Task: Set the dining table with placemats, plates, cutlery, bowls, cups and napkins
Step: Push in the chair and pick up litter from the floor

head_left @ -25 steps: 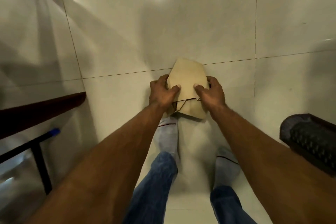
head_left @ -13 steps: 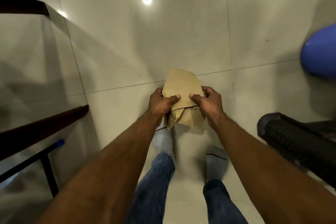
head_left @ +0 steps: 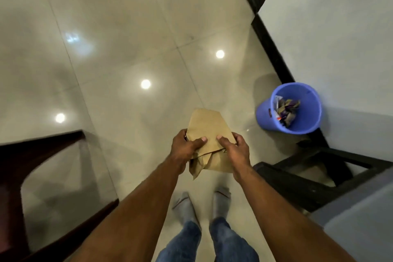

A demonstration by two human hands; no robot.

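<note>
Head view: both hands hold one brown paper packet (head_left: 209, 132) out in front of the body, above the tiled floor (head_left: 119, 53). The left hand (head_left: 184, 147) grips its left edge and the right hand (head_left: 235, 150) its right edge. On each side the thumb lies flat on the top face while the other fingers (head_left: 239, 137) curl underneath, so the fingers are pinching the paper, not spread. The two thumbs sit close together near the middle of the packet, and just below them a folded flap hangs loose toward the feet.

By the look of it the packet is light, soft paper, possibly napkins, though what it holds cannot be told. It bends and creases easily, and the loose flap suggests it could come open or spill if squeezed at one corner. The safest hold is the present one: both side edges, thumbs on top, fingers supporting the underside, with the flap kept closed. It is not slippery or fragile, but a hard grip would crumple it.

Well to the right of the fingers stands a blue bin (head_left: 291, 108) with rubbish inside. A glass-topped surface (head_left: 53, 172) with a dark frame lies well to their left.
</note>
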